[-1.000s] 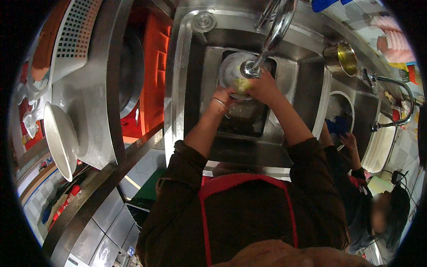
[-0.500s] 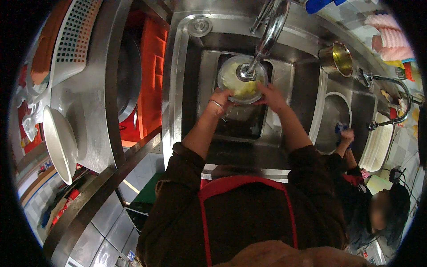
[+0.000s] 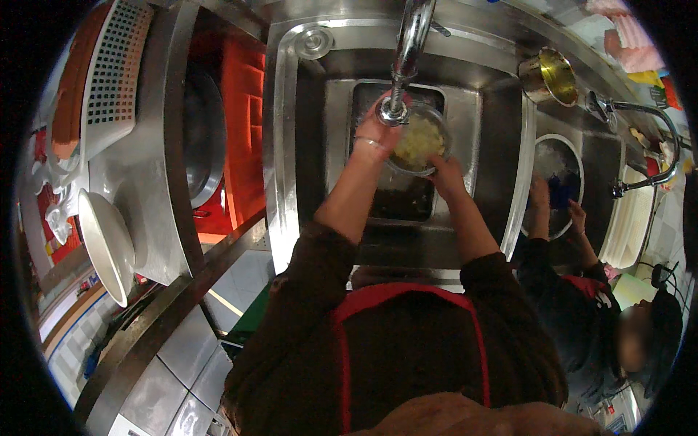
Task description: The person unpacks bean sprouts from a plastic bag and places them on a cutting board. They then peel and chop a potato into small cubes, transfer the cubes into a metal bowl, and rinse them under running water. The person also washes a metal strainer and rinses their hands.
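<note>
A round clear bowl (image 3: pixel 416 161) with pale yellow pieces (image 3: pixel 422 139) in it is held over the dark, rectangular bottom part (image 3: pixel 396 207) of the steel sink. My right hand (image 3: pixel 446 176) grips the bowl's near right rim. At the bowl's left side, my left hand (image 3: pixel 376 134) is raised to the metal tap's spout end (image 3: pixel 392 111). The tap hides part of that hand, so I cannot tell whether its fingers close on the spout. A bracelet circles my left wrist.
To the right, another person's hands (image 3: pixel 539 195) work with something blue (image 3: pixel 558 190) in a round basin (image 3: pixel 579 156). A metal pot (image 3: pixel 534 81) and a curved tap (image 3: pixel 667 138) stand beyond. On the left are a white bowl (image 3: pixel 107 243), a perforated basket (image 3: pixel 115 73) and an orange crate (image 3: pixel 242 131).
My left hand has left the bowl's rim and moved up to the spout. The bowl has shifted right, still in my right hand. The other person now has both hands at the basin.
</note>
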Demonstrator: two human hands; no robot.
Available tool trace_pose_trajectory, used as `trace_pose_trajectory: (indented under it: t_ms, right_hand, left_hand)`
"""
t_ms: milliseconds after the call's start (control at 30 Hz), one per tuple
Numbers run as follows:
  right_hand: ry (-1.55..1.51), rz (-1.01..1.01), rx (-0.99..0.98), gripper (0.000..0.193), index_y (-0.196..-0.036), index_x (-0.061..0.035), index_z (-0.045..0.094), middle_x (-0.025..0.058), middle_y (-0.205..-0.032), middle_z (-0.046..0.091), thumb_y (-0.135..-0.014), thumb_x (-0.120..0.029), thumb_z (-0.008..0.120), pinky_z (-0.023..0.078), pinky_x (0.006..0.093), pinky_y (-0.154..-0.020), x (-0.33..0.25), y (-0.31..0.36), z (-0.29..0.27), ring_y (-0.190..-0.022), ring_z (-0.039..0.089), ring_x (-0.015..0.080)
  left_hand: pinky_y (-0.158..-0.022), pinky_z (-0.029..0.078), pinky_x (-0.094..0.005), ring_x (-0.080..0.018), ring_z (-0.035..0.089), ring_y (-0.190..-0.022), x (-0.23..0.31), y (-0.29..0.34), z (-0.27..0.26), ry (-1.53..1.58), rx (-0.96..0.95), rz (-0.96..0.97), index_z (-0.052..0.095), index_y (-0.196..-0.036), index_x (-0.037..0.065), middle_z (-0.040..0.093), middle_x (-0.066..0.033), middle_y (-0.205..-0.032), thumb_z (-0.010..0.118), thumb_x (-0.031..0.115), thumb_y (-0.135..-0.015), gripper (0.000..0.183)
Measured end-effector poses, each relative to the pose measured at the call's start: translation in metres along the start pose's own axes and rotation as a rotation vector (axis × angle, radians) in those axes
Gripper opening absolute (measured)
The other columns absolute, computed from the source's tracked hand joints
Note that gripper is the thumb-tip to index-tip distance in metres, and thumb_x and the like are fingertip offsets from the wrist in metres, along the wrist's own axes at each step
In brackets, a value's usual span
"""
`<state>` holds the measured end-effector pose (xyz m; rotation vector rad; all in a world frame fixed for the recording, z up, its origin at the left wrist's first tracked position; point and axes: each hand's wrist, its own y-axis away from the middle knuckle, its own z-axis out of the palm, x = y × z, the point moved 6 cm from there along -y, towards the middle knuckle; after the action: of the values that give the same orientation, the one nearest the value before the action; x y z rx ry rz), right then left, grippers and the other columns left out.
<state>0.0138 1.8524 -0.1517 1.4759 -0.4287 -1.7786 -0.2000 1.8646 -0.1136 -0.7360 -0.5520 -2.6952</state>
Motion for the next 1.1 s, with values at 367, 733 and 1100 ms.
trace_pose_trajectory:
  t_ms: [367,733,1100]
  right_hand:
    - [0.058,0.059,-0.061,0.043,-0.13,0.0034,0.055,0.015,-0.123,0.064,-0.096,-0.021,0.065,0.06,0.0426,-0.084,-0.002,-0.003,0.012,-0.109,0.066,0.0276]
    - [0.415,0.162,-0.285,0.049,-0.124,0.002,0.061,0.0129,-0.112,0.069,-0.094,-0.037,0.068,0.061,0.0356,-0.074,0.018,0.012,0.054,-0.095,0.069,0.0239]
    - [0.325,-0.201,-0.243,0.043,-0.126,-0.0017,0.056,0.0132,-0.119,0.066,-0.099,-0.035,0.062,0.058,0.0378,-0.087,-0.112,-0.056,0.042,-0.106,0.068,0.0259]
  left_hand:
    - [-0.074,0.051,-0.0326,-0.0194,0.06,-0.095,0.071,0.0,-0.049,-0.782,0.333,0.1,0.061,-0.116,0.007,0.063,-0.0088,-0.11,0.07,0.037,-0.094,0.039]
    - [-0.095,0.054,-0.0606,-0.0391,0.049,-0.131,0.02,0.159,-0.103,-0.206,0.169,-0.424,0.033,-0.15,0.019,0.045,-0.014,-0.146,0.072,0.012,-0.086,0.075]
    - [-0.078,0.064,-0.0499,-0.0366,0.06,-0.118,0.07,0.209,-0.1,-0.183,0.377,-0.143,0.036,-0.144,0.021,0.049,-0.0133,-0.14,0.058,-0.008,-0.084,0.071]
